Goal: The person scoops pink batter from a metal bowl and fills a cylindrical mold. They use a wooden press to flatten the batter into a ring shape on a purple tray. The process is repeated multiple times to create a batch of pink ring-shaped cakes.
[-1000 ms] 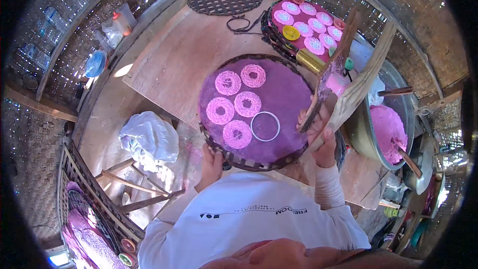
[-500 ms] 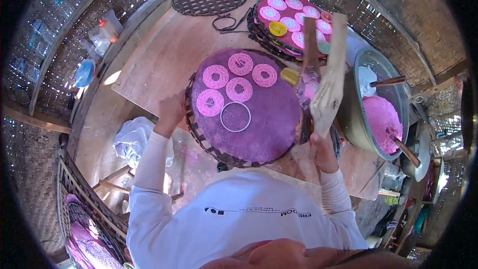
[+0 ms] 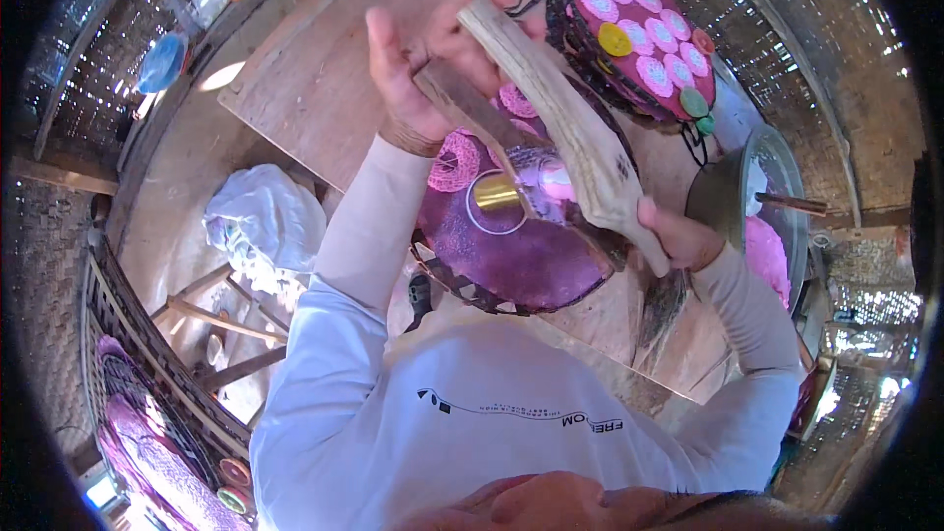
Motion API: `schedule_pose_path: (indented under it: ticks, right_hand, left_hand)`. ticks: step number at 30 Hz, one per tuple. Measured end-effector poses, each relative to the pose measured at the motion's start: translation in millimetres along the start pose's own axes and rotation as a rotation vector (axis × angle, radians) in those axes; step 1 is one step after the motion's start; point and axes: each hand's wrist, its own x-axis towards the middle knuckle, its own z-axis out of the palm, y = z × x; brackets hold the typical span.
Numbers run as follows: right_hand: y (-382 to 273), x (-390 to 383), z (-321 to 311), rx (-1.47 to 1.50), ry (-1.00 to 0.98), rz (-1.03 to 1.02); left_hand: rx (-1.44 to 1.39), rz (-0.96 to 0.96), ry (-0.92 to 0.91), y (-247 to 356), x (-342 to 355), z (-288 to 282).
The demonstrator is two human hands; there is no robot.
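Note:
My right hand point(image 3: 683, 236) is closed round the near right end of a hinged wooden press, which has a pale upper arm point(image 3: 560, 108) and a darker lower arm point(image 3: 467, 108). Pink paste point(image 3: 556, 182) shows between the arms, and a gold-coloured cylinder point(image 3: 497, 195) juts below. Fingers spread, my left hand point(image 3: 403, 98) reaches around the arms' far ends; the lower arm's tip lies over its palm. Beneath is a round tray with a purple cover point(image 3: 546, 275). On it lie lacy pink dough rings point(image 3: 455, 159), partly hidden, and a thin white hoop point(image 3: 467, 205) around the cylinder in view.
Stacked trays point(image 3: 639, 64) with pink-and-white rounds and coloured discs stand back right. A large tub point(image 3: 718, 199) with pink paste and a wooden-handled tool is at right. A white plastic bag point(image 3: 265, 221) and wooden stool legs point(image 3: 226, 320) are at left.
The press has swung from upright at the tray's right edge to slanting over the tray. My left hand has left the tray's left rim and risen to the press's far ends.

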Motion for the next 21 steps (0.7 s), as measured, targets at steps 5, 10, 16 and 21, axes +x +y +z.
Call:
schedule_pose_path:
  ticks: [5,10,16,21]
  right_hand:
    - [-5,24,-9,0.026,-0.022,0.120]
    - [-7,42,0,-0.100,0.131,0.157]
    - [19,53,-20,-0.372,0.136,0.147]
    - [17,58,-15,-0.512,0.188,0.127]
  left_hand:
    - [-0.094,0.047,-0.066,-5,-32,-21]
    - [-0.140,0.043,0.151,-6,-59,-38]
    - [-0.222,0.007,0.058,-1,-67,-44]
    - [-0.129,0.013,0.149,6,-72,-51]
